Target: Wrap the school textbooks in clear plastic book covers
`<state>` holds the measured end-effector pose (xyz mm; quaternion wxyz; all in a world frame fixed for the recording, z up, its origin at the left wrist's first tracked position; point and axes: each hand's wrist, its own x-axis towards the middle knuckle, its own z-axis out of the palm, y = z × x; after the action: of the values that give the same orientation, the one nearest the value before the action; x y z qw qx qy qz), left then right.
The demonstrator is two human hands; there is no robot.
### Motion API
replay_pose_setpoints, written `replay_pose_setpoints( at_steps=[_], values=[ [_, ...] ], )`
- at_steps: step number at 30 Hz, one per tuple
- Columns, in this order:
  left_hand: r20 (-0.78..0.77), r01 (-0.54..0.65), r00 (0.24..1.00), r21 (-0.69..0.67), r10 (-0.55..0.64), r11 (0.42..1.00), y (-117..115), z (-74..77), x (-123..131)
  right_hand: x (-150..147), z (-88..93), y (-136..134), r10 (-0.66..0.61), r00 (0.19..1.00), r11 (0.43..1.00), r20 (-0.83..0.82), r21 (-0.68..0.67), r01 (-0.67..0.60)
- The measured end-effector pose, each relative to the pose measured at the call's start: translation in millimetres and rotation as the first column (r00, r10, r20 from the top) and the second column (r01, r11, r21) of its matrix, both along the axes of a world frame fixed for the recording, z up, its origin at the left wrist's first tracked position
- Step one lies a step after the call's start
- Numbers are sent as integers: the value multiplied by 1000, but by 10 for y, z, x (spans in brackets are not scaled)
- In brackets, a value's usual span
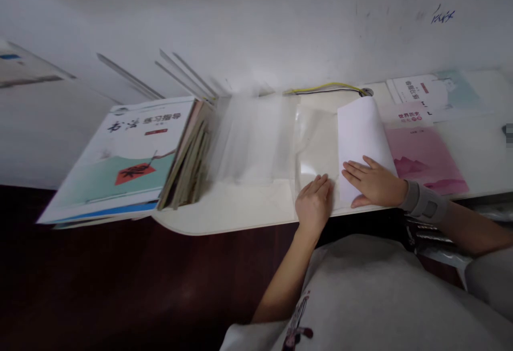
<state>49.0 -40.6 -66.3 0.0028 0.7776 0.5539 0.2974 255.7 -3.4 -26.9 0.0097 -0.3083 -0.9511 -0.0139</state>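
My left hand (313,204) is closed, its fingers curled together at the front edge of a clear plastic book cover (316,132) that lies on the white table. Just right of it, my right hand (372,181) rests flat with fingers spread on a blank white page (363,132). The page's right side curves upward. Against that side lies a pink book (425,150) with mountains on its front; whether the page belongs to it I cannot tell. A grey band circles my right wrist.
More clear plastic covers (252,142) lie left of my hands. A stack of books (148,148) stands at the table's left end, overhanging its edge. Behind the pink book is another booklet (436,94). A yellow cable (328,85) runs along the wall to a hole.
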Motion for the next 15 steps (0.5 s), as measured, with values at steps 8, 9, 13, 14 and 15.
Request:
replay_pose_setpoints(
  at_steps=[8,9,13,14,15],
  values=[
    [23,17,1000,-55,-16,998,-26,38,-12,-214,-82,-97,-36,998,999,-42,-40,34],
    [6,31,1000,-75,-30,997,-32,44,-15,-221,-84,-91,-26,999,999,-44,-44,24],
    [-34,66,997,-133,-71,989,-47,68,-39,-179,-77,-49,9,999,999,-44,-45,-11],
    [-37,68,997,-146,-74,987,-47,74,-47,-157,-72,-41,12,999,999,-40,-44,-14],
    [-35,70,996,-158,-77,985,-47,79,-56,-131,-67,-35,15,999,999,-35,-43,-16]
  ],
)
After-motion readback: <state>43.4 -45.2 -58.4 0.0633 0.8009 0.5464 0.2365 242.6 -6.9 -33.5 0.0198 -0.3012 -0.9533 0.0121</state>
